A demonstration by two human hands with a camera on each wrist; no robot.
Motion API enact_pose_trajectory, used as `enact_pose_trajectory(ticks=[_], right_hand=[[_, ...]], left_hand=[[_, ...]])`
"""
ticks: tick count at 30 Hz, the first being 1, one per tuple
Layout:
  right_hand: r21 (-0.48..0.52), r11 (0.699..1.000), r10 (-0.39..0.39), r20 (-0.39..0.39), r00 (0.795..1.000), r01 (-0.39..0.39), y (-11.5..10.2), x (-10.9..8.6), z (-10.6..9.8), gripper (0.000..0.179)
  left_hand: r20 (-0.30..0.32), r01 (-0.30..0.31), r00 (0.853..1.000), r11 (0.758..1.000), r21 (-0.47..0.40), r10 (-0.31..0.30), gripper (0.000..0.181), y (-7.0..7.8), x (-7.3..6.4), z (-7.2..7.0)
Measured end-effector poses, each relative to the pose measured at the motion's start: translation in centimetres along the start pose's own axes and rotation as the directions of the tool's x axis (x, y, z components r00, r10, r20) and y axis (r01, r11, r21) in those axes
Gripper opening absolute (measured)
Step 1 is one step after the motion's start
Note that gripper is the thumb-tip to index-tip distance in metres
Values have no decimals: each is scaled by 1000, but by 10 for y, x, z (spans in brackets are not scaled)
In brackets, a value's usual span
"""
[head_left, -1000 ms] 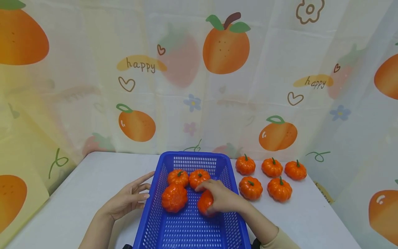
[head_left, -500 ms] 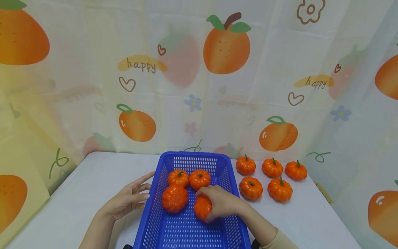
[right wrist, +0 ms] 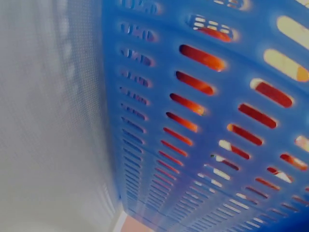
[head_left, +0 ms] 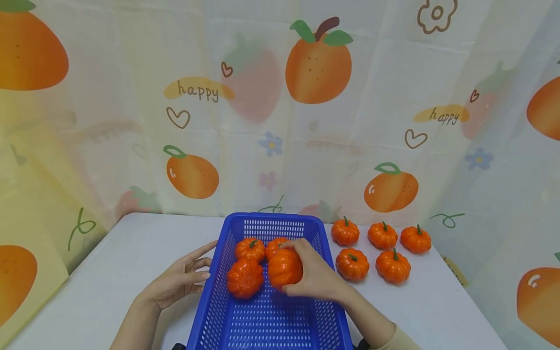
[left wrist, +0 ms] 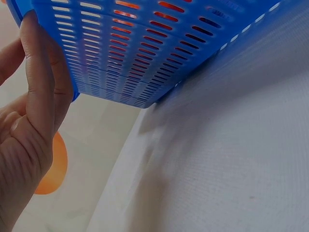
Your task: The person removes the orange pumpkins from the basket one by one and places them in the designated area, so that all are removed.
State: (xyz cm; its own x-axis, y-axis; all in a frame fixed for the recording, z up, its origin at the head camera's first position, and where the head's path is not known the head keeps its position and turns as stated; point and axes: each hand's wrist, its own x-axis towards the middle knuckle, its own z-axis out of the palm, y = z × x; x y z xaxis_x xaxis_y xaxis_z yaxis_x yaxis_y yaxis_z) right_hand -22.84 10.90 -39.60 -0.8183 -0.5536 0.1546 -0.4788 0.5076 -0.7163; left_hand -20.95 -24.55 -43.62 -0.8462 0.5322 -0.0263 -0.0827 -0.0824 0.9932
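Observation:
In the head view, my right hand (head_left: 317, 277) holds a small orange pumpkin (head_left: 284, 269) between thumb and fingers, inside a blue slotted plastic basket (head_left: 271, 323). The held pumpkin appears tilted, its ribbed side facing the camera, and partly covers the pumpkin (head_left: 273, 246) behind it. Another pumpkin (head_left: 250, 250) sits at the back left with its green stem up. Nearer lies one pumpkin (head_left: 245, 278) with no stem showing. My left hand (head_left: 177, 284) stays at the basket's left side, its fingertips against the outer wall and rim; the left wrist view shows these fingers (left wrist: 41, 77) fairly straight.
Right of the basket, several orange pumpkins (head_left: 393, 266) stand on the white table (head_left: 437, 311) in two rows. A fruit-print curtain (head_left: 271, 170) hangs behind the table. In the right wrist view, the basket's slotted wall (right wrist: 159, 140) hides my right hand.
Over the last half second, the pumpkin in my right hand has come up and slightly away from me, and its side has turned toward the camera. My left hand has not moved.

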Motion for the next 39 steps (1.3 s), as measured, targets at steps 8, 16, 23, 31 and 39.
enact_pose_trajectory(ticks=[8,16,23,31,39], right_hand=[[148,989,18,-181,983,9,3,-1,-8,75],[298,946,-51,-253,966,128,14,-4,-19,79],[454,850,-137,-297,945,266,24,-5,-33,78],[454,845,-88,-405,910,284,31,-8,-49,78],[488,816,-38,-491,870,310,34,-12,-64,83]], left_hand=[[12,-11,1000,1000,-7,12,72,0,0,-1],[3,1,1000,1000,11,-1,72,-1,0,-1],[-1,-1,1000,1000,13,1,72,-1,0,-2],[7,-8,1000,1000,21,8,71,-3,1,-4],[-7,5,1000,1000,20,-5,72,-4,1,-4]])
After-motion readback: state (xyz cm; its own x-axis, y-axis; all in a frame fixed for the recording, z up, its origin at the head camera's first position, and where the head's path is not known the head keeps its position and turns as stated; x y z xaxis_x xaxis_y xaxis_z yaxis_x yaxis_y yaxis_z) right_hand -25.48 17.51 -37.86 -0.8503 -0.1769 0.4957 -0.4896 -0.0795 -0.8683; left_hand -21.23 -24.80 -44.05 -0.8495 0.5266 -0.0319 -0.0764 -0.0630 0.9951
